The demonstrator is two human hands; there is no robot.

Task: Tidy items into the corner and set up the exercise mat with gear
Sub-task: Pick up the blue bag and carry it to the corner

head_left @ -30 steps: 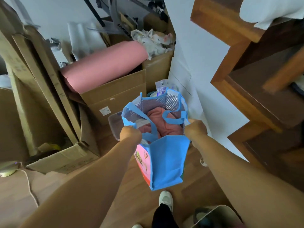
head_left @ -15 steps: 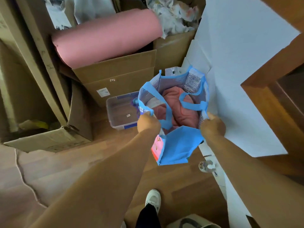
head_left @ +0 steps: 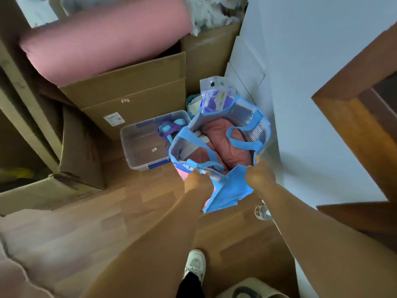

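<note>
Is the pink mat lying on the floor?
No, the mat lies rolled on top of an open cardboard box.

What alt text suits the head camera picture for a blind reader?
The left hand and right hand grip the near rim of an open blue tote bag holding reddish fabric, beside a clear plastic bin and cardboard boxes.

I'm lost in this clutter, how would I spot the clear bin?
Find the big cardboard box carrying the pink rolled mat. On the wood floor in front of it, left of the blue tote bag, sits the clear plastic bin. It is the only see-through container, with blue clips and purple straps inside.
</note>
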